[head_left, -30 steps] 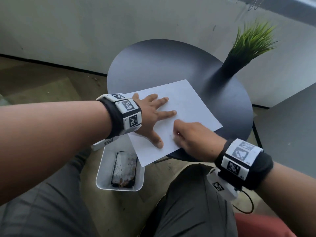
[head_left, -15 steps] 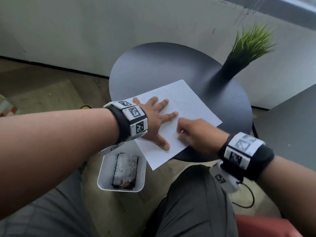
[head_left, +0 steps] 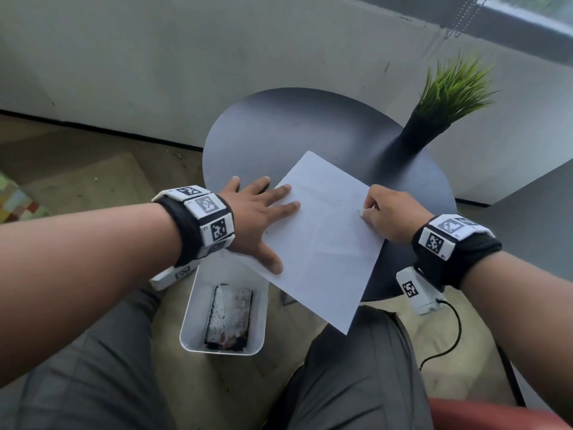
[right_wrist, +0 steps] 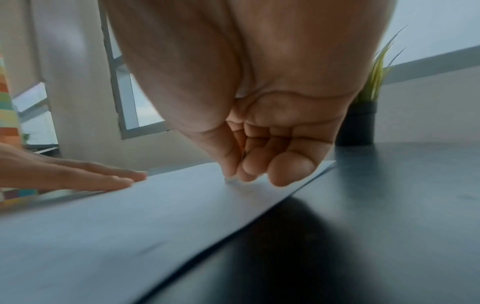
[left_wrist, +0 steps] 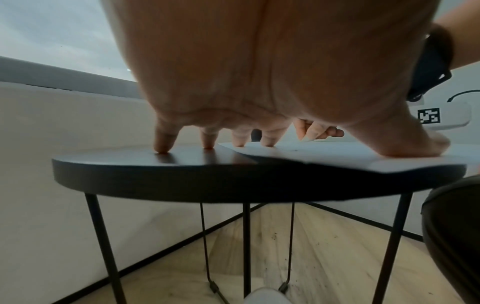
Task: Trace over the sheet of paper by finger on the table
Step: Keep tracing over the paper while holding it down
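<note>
A white sheet of paper point(head_left: 322, 243) lies askew on the round dark table point(head_left: 279, 135), its near corner hanging over the table's front edge. My left hand point(head_left: 263, 215) lies flat with fingers spread. Its thumb and two fingers press the sheet's left side point(left_wrist: 324, 152), and the other two fingers rest on the bare tabletop point(left_wrist: 182, 156). My right hand point(head_left: 387, 212) is at the sheet's right edge with its fingers curled in. One fingertip point(right_wrist: 230, 178) touches the paper point(right_wrist: 130, 216). It holds nothing.
A grassy plant in a black pot point(head_left: 434, 119) stands at the table's back right. On the floor beside my left knee is a white bin point(head_left: 198, 305) holding a dark flat object. A grey surface point(head_left: 542, 212) flanks the right, and a wall runs behind.
The sheet has turned, so its near corner now hangs toward my lap. My right hand slid from the near part of the sheet up to its right edge. My left hand shifted left.
</note>
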`<control>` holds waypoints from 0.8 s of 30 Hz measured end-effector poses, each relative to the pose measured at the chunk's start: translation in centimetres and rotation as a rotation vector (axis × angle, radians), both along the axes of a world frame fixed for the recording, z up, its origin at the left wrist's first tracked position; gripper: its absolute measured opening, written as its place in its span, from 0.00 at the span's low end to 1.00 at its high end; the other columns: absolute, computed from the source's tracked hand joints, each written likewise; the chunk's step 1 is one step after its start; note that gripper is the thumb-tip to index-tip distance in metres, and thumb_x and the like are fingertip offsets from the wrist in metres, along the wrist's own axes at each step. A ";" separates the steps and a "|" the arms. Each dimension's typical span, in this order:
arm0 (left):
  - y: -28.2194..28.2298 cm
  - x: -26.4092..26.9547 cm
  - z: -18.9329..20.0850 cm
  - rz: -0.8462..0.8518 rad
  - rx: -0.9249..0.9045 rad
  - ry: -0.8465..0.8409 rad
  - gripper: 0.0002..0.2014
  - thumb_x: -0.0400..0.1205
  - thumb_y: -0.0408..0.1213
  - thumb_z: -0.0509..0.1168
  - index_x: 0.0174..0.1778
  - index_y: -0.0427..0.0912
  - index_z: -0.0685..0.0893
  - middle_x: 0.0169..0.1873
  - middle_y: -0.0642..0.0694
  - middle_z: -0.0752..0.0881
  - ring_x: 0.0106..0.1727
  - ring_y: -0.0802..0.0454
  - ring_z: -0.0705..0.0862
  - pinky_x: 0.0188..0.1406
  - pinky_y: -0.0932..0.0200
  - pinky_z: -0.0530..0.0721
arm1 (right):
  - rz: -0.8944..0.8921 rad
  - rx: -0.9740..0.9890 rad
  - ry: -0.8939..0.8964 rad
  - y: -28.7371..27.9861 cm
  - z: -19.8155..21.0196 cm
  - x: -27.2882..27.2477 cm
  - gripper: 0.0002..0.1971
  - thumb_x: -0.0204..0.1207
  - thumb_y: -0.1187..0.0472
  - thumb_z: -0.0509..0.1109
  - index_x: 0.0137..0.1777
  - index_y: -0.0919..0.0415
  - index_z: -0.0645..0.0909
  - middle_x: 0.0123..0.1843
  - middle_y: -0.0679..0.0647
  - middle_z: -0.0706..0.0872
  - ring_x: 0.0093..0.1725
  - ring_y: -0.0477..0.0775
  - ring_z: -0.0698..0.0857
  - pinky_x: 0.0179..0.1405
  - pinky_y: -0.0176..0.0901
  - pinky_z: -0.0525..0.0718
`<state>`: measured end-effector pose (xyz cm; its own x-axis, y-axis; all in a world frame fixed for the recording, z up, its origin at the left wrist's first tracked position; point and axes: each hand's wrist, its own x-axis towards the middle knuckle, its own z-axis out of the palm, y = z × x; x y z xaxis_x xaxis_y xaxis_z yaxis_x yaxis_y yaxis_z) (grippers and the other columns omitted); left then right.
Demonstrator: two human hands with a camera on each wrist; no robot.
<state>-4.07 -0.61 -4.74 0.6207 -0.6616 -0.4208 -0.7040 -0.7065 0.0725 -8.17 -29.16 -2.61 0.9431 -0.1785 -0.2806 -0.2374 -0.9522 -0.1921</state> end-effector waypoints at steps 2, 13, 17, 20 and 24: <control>-0.4 -0.3 -0.2 0.012 -0.018 0.016 0.63 0.61 0.87 0.60 0.87 0.66 0.36 0.88 0.58 0.33 0.88 0.44 0.34 0.81 0.23 0.45 | 0.061 0.025 -0.008 2.5 0.3 -0.7 0.05 0.78 0.52 0.63 0.46 0.53 0.75 0.45 0.53 0.85 0.45 0.57 0.82 0.45 0.49 0.83; -0.7 -0.5 -0.6 0.025 -0.018 0.020 0.63 0.61 0.88 0.57 0.86 0.66 0.35 0.88 0.56 0.32 0.88 0.41 0.33 0.79 0.19 0.43 | 0.152 0.009 0.002 5.3 0.5 -0.4 0.05 0.78 0.55 0.64 0.49 0.55 0.76 0.47 0.55 0.85 0.50 0.61 0.82 0.48 0.51 0.82; -0.7 -0.5 -0.8 0.019 -0.024 0.006 0.63 0.60 0.88 0.56 0.86 0.66 0.35 0.88 0.56 0.32 0.88 0.40 0.34 0.79 0.18 0.44 | 0.468 0.074 -0.017 9.5 0.0 -2.5 0.06 0.81 0.58 0.61 0.55 0.57 0.74 0.49 0.59 0.86 0.47 0.63 0.81 0.44 0.50 0.78; -0.6 -0.5 -1.0 0.004 -0.024 -0.002 0.63 0.60 0.89 0.55 0.85 0.66 0.34 0.88 0.56 0.32 0.88 0.39 0.34 0.78 0.17 0.44 | 0.629 0.112 0.059 10.3 0.5 -2.4 0.07 0.79 0.61 0.64 0.56 0.56 0.78 0.49 0.51 0.85 0.44 0.53 0.78 0.45 0.44 0.75; -0.6 -0.4 -0.9 0.005 -0.010 0.006 0.63 0.61 0.89 0.53 0.85 0.66 0.32 0.87 0.56 0.30 0.88 0.40 0.32 0.78 0.17 0.43 | 0.137 -0.024 -0.043 6.1 0.2 2.5 0.04 0.77 0.57 0.64 0.48 0.56 0.78 0.47 0.54 0.85 0.50 0.60 0.83 0.44 0.47 0.78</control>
